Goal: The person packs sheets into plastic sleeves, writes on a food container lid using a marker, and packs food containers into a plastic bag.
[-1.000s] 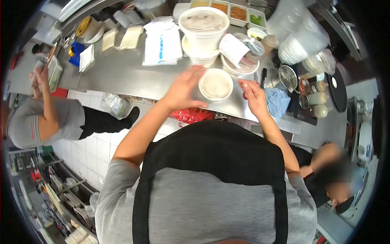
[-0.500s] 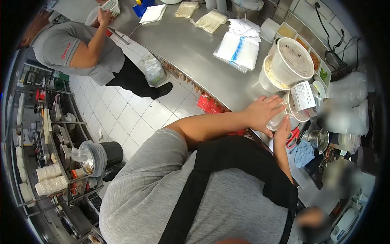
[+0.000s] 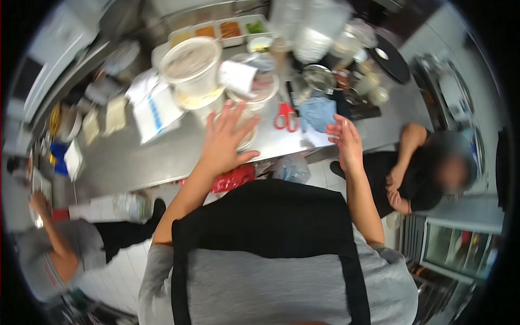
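Touch lightly: your left hand (image 3: 223, 142) splays over the round tub (image 3: 247, 142), your empty right hand (image 3: 348, 142) right of it.

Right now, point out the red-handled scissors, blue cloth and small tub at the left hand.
Red-handled scissors (image 3: 286, 111): head view, on the handles.
Blue cloth (image 3: 318, 112): head view, middle of its surface.
Small tub (image 3: 247, 142): head view, visible part beside the left hand (image 3: 223, 142).

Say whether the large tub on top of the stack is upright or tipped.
Upright: the large tub sits base down on the container beneath, broad round top facing up.
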`<state>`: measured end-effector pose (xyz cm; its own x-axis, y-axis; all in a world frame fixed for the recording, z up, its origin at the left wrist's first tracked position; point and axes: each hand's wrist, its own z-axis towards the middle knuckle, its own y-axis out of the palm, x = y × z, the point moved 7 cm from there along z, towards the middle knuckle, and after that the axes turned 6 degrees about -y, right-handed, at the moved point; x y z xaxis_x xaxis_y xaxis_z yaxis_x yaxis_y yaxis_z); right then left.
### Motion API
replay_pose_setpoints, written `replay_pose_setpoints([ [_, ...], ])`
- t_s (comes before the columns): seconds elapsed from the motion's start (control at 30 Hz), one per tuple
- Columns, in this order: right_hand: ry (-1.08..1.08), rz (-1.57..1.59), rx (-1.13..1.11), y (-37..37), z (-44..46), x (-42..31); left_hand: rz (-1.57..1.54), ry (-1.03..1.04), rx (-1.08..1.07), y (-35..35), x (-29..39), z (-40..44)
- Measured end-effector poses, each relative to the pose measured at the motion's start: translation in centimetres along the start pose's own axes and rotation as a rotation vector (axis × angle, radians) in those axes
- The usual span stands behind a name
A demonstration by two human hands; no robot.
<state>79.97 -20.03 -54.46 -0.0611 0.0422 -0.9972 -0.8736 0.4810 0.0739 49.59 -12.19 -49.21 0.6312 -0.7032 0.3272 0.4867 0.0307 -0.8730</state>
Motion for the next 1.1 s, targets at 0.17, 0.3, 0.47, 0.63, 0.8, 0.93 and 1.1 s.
replay_pose_setpoints([
  [0.17,-0.348,0.051,0.335,-10.0,3.2,-7.2,0.182,-0.324,-0.232,3.5,-1.3,0.4],
  [0.3,-0.429,0.091,0.464,-18.8,7.5,-8.0,0.289,-0.527,-0.12,3.9,-2.3,0.2],
  [0.47,-0.381,0.047,0.548,-25.6,12.3,-5.0,0.363,-0.601,0.24,1.6,0.5,0.6],
  [0.63,-0.531,0.076,0.436,-25.1,14.8,-8.4,0.16,-0.732,0.427,0.8,4.3,-1.4],
  [0.8,-0.7,0.256,0.15,-19.7,16.1,-13.4,0.16,-0.732,0.348,2.2,10.1,-3.1],
  [0.93,-0.844,0.286,0.038,-14.6,12.6,-16.5,0.102,-0.732,0.248,1.5,10.6,-7.4],
  [1.1,-0.876,0.421,-0.186,-3.2,4.0,-17.4,0.113,-0.806,0.303,-1.2,7.9,-16.9],
])
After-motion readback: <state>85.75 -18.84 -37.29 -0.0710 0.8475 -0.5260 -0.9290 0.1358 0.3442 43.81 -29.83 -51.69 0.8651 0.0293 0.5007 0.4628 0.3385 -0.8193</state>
